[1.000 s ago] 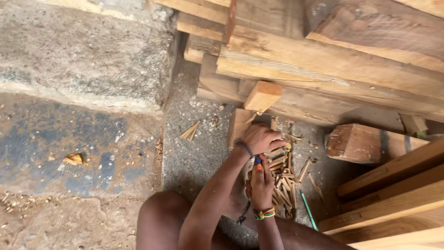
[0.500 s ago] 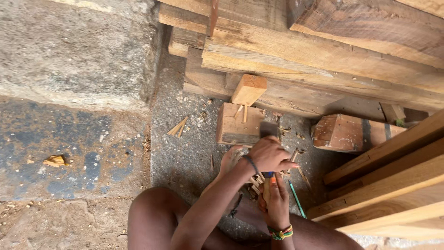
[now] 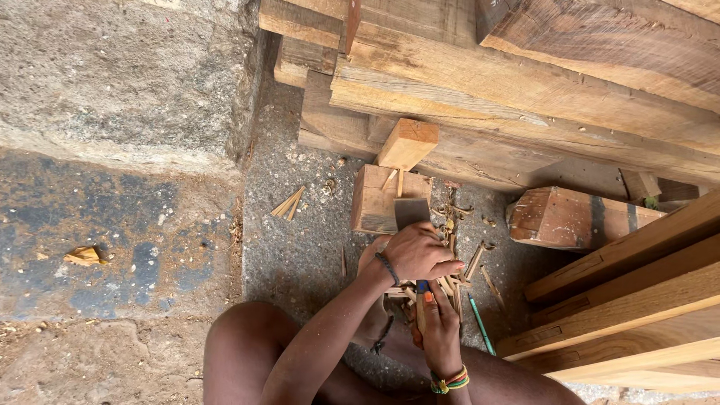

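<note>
1. Your left hand (image 3: 420, 255) is closed over the top of a flat metal blade (image 3: 411, 212), fingers curled round it, with a dark band at the wrist.
2. Your right hand (image 3: 439, 326) sits just below the left, gripping a tool with a blue and orange handle (image 3: 424, 290); a striped bracelet circles that wrist. The two hands are close together, almost touching.
3. The blade rests against a small wooden block (image 3: 375, 199) standing on the gravel ground (image 3: 300, 247).
4. A lighter wooden block (image 3: 407, 143) leans just behind it, against the stacked planks (image 3: 525, 82).
5. Thin wood splinters (image 3: 450, 281) lie heaped under and around your hands; a few more slivers (image 3: 288, 202) lie apart to the left.
6. A green pencil-like stick (image 3: 480, 324) lies just right of your right hand.
7. A reddish chunk of timber (image 3: 559, 217) sits further right, near the sloping boards (image 3: 630, 300).
</note>
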### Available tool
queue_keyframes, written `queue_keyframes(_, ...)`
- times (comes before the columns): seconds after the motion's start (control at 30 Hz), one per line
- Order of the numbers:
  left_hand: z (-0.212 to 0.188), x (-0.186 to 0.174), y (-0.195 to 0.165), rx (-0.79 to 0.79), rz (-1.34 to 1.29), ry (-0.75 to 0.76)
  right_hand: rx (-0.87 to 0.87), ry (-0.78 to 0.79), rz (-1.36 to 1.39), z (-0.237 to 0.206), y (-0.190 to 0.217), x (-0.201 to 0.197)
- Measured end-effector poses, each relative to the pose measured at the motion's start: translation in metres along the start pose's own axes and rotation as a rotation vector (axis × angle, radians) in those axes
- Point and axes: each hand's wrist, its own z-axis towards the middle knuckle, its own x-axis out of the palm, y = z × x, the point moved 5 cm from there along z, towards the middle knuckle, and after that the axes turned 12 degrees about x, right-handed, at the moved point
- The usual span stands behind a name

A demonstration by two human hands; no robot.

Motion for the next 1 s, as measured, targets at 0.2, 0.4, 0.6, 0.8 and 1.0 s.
queue_keyframes(0.2, 0.002, 0.006, 0.006, 0.007, -0.028, 0.003, -0.124, -0.008, -0.07, 0.008, 0.004, -0.003)
queue_keyframes(0.4, 0.001, 0.007, 0.003, 0.005, -0.029, 0.02, -0.03, 0.008, 0.035, 0.012, -0.008, -0.009)
queue_keyframes(0.6, 0.0, 0.006, 0.008, 0.037, -0.023, -0.013, -0.166, -0.002, -0.065, 0.018, -0.008, -0.007)
queue_keyframes(0.8, -0.003, 0.016, 0.024, -0.094, -0.005, 0.08, -0.251, -0.001, -0.181, 0.024, -0.005, -0.006)
queue_keyframes(1.0, -0.01, 0.022, 0.036, -0.175, 0.003, 0.21, -0.345, -0.061, -0.263, 0.02, 0.0, 0.006)
